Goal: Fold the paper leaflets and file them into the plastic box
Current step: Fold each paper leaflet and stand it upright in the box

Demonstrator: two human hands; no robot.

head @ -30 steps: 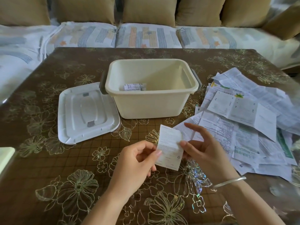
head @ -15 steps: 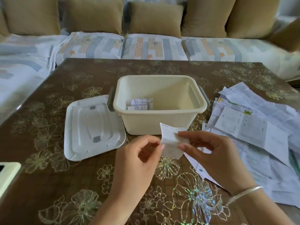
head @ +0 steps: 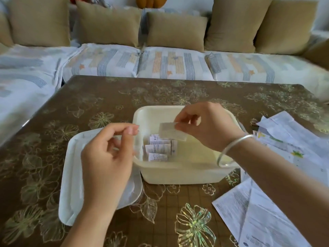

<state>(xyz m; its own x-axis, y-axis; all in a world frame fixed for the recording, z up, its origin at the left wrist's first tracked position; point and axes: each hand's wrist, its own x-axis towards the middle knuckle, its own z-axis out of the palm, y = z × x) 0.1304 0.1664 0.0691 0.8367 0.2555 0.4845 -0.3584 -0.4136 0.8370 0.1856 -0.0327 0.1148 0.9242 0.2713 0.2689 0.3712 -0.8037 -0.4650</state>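
While it is pinched between the thumb and forefinger of the right hand (head: 204,125), the folded leaflet (head: 171,131) is held over the open plastic box (head: 178,172), above the left half of its interior and a little tilted. Its print is blurred and cannot be read. The remaining fingers of that hand are curled in above the paper. Inside the box, against the left wall, several already folded leaflets (head: 157,148) are seen packed closely together, their printed faces turned towards the camera. The box itself is cream-coloured and is stood on the table (head: 106,104) with its top uncovered. Its white lid (head: 71,175) is laid flat just to the left; whether the two touch is hidden by the left hand (head: 106,157). That hand is held over the lid's right edge and the box's left rim, its fingers loosely curled, thumb and forefinger tips nearly together, and nothing is gripped in it. A silver bangle (head: 233,148) is worn on the right wrist, above the near right rim of the box. To the right of the box, unfolded leaflets (head: 263,211) are spread overlapping across the table, which is covered in brown cloth printed with gold flowers. Beyond the table, a sofa (head: 174,66) with a striped cover is lined with tan cushions (head: 176,31).
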